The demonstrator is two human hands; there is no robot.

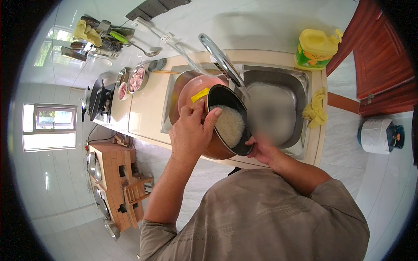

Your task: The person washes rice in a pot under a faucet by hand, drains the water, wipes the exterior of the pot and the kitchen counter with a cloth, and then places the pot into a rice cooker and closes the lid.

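A dark-lined pot [214, 143] with a brown outside is tilted towards the right basin of the steel sink [298, 130]. White rice [229, 125] lies inside it. My left hand [192, 130] grips the pot's left rim, thumb over the edge. At the lower right rim, my right hand [262, 150] holds the pot with its fingers. Beneath the chrome faucet [220, 57], whitish cloudy liquid is visible in the right basin, partly blurred. A pink basin [192, 86] sits in the left sink bowl, behind the pot.
A yellow jug [316, 49] stands at the back right corner, with a yellow cloth [316, 109] on the right edge. Left on the counter are a metal bowl of raw meat [137, 79], a smaller white bowl [123, 91] and a gas stove [107, 98]. Utensils hang on the wall.
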